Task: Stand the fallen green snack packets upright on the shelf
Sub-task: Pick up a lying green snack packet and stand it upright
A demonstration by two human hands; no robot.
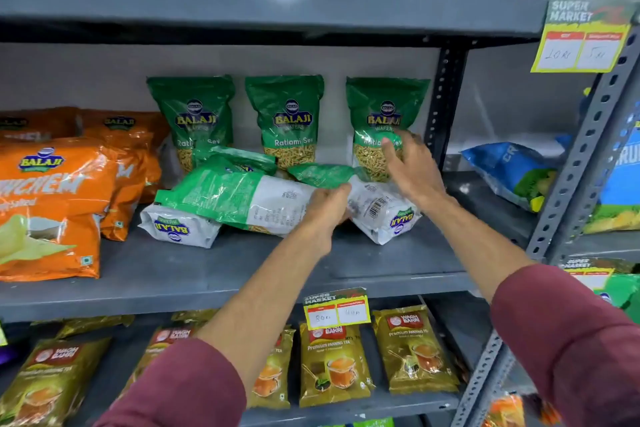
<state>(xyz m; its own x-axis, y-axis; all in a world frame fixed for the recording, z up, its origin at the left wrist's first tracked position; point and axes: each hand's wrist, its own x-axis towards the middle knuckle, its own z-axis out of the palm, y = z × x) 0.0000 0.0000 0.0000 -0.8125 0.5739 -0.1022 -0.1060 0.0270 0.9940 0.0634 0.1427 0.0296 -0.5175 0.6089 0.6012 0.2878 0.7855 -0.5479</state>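
Note:
Three green snack packets stand upright against the back of the grey shelf point(214, 274): left packet point(194, 114), middle packet point(285, 118), right packet point(382, 114). In front of them several green-and-white packets lie fallen. The largest fallen packet point(235, 198) lies flat across another one point(178, 227). A third fallen packet point(384, 211) lies at the right with its barcode facing up. My left hand point(327, 208) grips the edge of that right fallen packet. My right hand point(410, 166) hovers with fingers spread just in front of the right upright packet, above the fallen one.
Orange snack packets point(52, 204) fill the shelf's left side. A blue packet point(512, 173) lies beyond the perforated upright post point(441, 104) at right. Tea packets point(332, 357) sit on the shelf below, price tags point(336, 310) on the edges. More packets lie on the top shelf.

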